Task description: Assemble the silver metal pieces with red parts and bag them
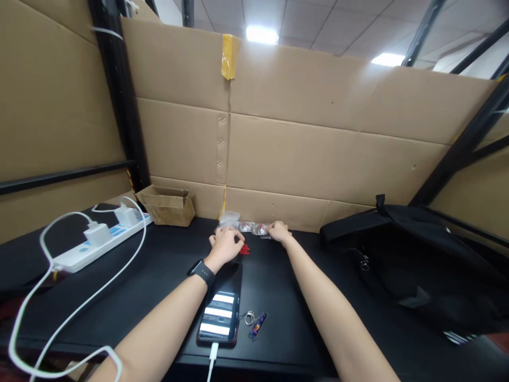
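Near the back of the black table my left hand (226,245), with a black watch (201,272) on its wrist, lies with bent fingers and a gap by the thumb. Its fingers are at a clear plastic bag (229,218) and cover part of it. Beside that hand is a small red item (245,249), too small to name. To the right, my right hand (279,232) has its fingers closed on the edge of a clear plastic packet (260,229) with something red and white inside. A similar packet (245,226) lies between the hands.
A phone (218,313) on a white cable lies in front, with a keychain (258,326) beside it. A power strip (103,243) and a cardboard box (169,206) stand left. A black bag (413,265) lies right. Cardboard panels (318,148) wall the back.
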### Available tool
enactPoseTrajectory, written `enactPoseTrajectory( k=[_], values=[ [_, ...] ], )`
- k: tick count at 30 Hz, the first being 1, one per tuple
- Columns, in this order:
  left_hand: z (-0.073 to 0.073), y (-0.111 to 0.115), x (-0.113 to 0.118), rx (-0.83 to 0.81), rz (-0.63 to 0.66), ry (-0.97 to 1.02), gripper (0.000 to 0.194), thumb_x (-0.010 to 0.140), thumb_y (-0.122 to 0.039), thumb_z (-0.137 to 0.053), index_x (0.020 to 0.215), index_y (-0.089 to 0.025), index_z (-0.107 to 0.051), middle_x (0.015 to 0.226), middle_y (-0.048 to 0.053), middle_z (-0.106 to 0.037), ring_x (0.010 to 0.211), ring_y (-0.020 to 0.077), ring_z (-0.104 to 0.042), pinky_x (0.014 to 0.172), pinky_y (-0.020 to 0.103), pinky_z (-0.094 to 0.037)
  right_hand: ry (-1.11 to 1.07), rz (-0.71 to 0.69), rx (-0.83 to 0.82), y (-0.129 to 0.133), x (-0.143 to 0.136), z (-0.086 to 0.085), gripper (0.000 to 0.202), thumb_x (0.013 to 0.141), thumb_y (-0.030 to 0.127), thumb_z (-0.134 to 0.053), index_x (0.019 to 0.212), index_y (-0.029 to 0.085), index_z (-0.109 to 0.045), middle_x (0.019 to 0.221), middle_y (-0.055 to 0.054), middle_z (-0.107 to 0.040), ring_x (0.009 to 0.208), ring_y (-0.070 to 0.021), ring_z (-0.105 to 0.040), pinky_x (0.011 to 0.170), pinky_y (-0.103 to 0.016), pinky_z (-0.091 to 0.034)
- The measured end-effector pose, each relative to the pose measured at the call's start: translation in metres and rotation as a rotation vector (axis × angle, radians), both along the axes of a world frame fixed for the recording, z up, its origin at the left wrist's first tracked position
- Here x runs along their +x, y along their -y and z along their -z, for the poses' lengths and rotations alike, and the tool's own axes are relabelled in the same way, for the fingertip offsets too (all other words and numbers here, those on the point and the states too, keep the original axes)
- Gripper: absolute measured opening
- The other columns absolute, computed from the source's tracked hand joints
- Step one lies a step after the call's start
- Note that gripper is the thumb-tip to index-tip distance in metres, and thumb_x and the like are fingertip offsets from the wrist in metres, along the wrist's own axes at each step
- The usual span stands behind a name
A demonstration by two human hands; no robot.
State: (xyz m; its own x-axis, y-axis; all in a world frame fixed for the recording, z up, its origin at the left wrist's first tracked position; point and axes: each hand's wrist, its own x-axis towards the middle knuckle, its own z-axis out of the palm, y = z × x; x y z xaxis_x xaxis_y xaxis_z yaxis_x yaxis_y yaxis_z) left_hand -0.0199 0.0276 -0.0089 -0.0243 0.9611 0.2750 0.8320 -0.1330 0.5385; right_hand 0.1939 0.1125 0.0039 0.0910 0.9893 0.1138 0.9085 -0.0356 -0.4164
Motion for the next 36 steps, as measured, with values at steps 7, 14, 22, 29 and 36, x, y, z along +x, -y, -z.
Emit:
enactPoseTrajectory(
  k=[7, 14, 22, 29, 36],
  values=[
    [0.003, 0.001, 0.006, 0.014, 0.046, 0.006, 0.013, 0.081, -0.028, -0.066, 0.084, -0.033, -0.077, 0.116, 0.002, -0.069, 0.121, 0.0311, -0.048, 0.096, 0.049, -0.036, 0.157, 0.035, 0.058, 0.002, -0.007, 0.002, 0.03, 0.09, 0.045, -0.063, 0.102, 0.02, -0.076, 0.129, -0.018, -0.056, 0.126, -0.038, -0.044, 0.1, -0.057, -0.033],
    [0.008, 0.001, 0.004, -0.026, 0.089, -0.098, 0.017, 0.083, -0.029, -0.062, 0.094, -0.03, -0.075, 0.118, 0.005, -0.068, 0.121, 0.0323, -0.047, 0.096, 0.05, -0.035, 0.269, -0.228, 0.087, 0.016, -0.006, -0.003, 0.031, 0.087, 0.042, -0.068, 0.116, 0.031, -0.068, 0.122, -0.008, -0.063, 0.121, -0.03, -0.046, 0.097, -0.047, -0.031],
    [0.01, 0.004, 0.003, -0.028, 0.154, -0.148, 0.02, 0.086, -0.032, -0.06, 0.101, -0.031, -0.072, 0.116, 0.005, -0.07, 0.12, 0.032, -0.048, 0.097, 0.05, -0.034, 0.301, -0.209, 0.129, 0.021, -0.024, 0.004, 0.03, 0.088, 0.037, -0.065, 0.115, 0.026, -0.068, 0.122, -0.011, -0.066, 0.119, -0.0315, -0.048, 0.098, -0.05, -0.029],
    [0.007, 0.007, 0.005, -0.028, 0.168, -0.143, 0.026, 0.095, -0.038, -0.05, 0.091, -0.03, -0.074, 0.113, 0.005, -0.07, 0.118, 0.0314, -0.05, 0.098, 0.051, -0.034, 0.332, -0.006, 0.215, 0.02, -0.053, 0.009, 0.046, 0.088, 0.054, -0.058, 0.107, 0.015, -0.076, 0.129, -0.022, -0.059, 0.123, -0.038, -0.044, 0.101, -0.056, -0.029],
    [0.004, 0.009, 0.006, -0.005, 0.153, -0.132, 0.027, 0.096, -0.038, -0.048, 0.092, -0.03, -0.073, 0.114, 0.005, -0.069, 0.119, 0.0316, -0.049, 0.098, 0.051, -0.035, 0.338, 0.077, 0.217, 0.012, -0.062, 0.016, 0.047, 0.084, 0.053, -0.063, 0.107, 0.014, -0.076, 0.132, -0.024, -0.056, 0.124, -0.0386, -0.043, 0.101, -0.055, -0.031]
  ],
)
